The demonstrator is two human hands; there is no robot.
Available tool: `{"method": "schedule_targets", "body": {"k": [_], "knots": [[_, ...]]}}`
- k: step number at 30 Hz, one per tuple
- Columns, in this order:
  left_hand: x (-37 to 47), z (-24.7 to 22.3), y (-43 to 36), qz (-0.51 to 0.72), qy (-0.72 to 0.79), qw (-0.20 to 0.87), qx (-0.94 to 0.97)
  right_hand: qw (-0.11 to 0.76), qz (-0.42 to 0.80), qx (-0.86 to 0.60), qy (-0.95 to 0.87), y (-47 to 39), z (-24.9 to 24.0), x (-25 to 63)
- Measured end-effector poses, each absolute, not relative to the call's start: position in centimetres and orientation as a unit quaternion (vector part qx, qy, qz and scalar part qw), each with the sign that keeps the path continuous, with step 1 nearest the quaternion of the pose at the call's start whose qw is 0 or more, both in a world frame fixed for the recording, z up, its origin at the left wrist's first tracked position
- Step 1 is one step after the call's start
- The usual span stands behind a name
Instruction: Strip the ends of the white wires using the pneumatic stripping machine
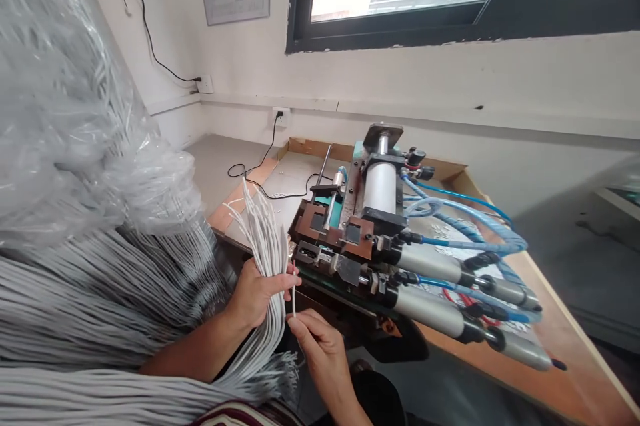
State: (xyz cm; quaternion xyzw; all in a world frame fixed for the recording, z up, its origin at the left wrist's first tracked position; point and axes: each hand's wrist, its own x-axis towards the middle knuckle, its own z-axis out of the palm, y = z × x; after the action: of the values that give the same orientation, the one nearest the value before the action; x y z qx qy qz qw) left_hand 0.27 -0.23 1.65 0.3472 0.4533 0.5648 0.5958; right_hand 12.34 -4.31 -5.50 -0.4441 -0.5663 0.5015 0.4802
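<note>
- The left hand (256, 293) closes round a bundle of pale wires (270, 239), left of the machine (383, 189).
- The right hand (324, 347) pinches one wire (294, 299), apparently singling it out.
- Guiding something so thin calls for a light, steady pinch.

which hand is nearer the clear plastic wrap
Left. The left hand grips the cable bunch, to the side of the plastic wrap and a little lower; the right hand is farther off, past the bunch, pinching a single cable.
</note>
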Motion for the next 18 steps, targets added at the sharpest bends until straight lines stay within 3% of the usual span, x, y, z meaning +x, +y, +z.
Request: {"method": "schedule_targets", "body": {"k": [18], "knots": [[0.1,1.1,0.1,0.574,0.461,0.594,0.325,0.477,0.498,-0.481,-0.54,-5.4,-5.0,13.4]]}}
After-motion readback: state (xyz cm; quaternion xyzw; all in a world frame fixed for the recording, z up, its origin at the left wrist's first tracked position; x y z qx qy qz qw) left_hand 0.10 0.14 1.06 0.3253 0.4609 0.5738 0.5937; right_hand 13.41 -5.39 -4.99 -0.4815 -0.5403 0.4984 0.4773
